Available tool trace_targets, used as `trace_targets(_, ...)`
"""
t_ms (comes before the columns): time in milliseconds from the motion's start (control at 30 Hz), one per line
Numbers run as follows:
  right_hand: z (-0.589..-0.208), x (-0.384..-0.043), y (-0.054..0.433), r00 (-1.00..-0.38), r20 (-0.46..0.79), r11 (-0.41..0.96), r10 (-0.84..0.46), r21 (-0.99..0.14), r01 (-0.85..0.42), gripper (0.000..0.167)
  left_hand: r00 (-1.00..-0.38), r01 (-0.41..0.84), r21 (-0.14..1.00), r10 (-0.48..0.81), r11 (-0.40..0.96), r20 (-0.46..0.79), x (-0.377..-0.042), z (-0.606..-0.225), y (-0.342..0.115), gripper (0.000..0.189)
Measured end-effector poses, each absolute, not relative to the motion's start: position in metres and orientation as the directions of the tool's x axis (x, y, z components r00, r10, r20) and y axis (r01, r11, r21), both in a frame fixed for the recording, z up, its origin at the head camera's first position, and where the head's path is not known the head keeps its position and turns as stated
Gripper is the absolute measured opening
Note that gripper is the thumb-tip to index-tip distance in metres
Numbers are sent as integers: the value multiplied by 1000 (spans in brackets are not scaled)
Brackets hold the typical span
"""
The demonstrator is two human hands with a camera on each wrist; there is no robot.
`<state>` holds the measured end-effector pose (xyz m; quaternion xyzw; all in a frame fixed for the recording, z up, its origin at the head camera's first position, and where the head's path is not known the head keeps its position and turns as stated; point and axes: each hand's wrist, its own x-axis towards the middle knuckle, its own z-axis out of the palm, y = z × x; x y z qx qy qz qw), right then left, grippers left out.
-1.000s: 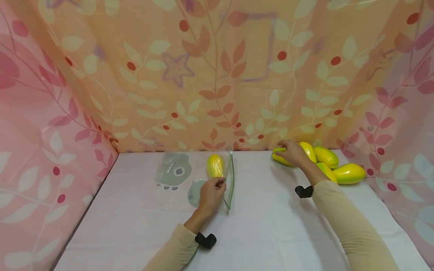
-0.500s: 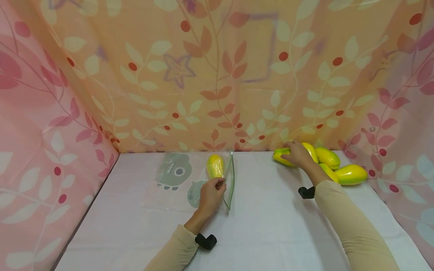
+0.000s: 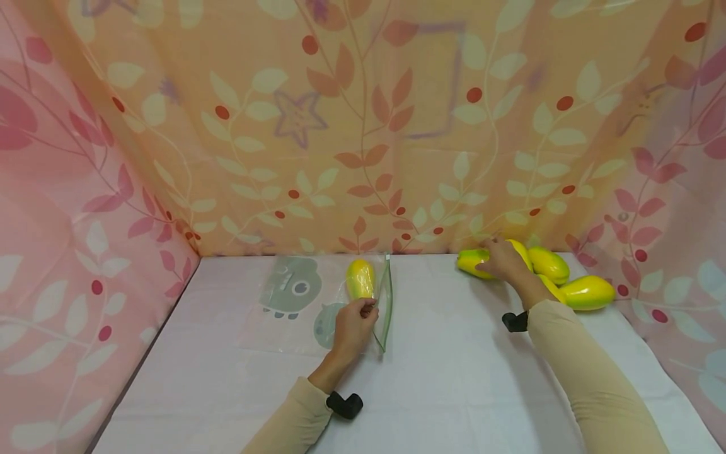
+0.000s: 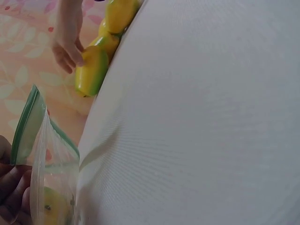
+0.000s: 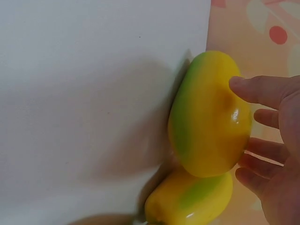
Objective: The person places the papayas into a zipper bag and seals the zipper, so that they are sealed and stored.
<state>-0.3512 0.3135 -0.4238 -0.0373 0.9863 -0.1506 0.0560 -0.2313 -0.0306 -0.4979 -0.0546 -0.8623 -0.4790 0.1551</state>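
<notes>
A glossy oval yellow-green fruit (image 5: pixel 206 117), touched by the relaxed right hand's (image 3: pixel 505 260) thumb, lies beside similar glossy fruits (image 3: pixel 587 292). The left hand (image 3: pixel 354 325) pinches the transparent green-rimmed plastic bag (image 3: pixel 292 293), apparently to part its mouth; one yellow fruit (image 3: pixel 360 276) is inside. White cloth covers the tabletop (image 3: pixel 442 372)

The fruits (image 3: pixel 590 292) look smooth and glossy, the bag (image 3: pixel 309 296) clear plastic, the table covering (image 3: pixel 442 378) matt cloth.
</notes>
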Motion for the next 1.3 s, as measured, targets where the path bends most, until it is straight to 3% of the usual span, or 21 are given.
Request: trace_targets(1300, -440, -348, 323, -990, -111, 948, -92, -315, -52, 74, -950, 230, 828, -65, 511, 304, -231, -498, -32, 15)
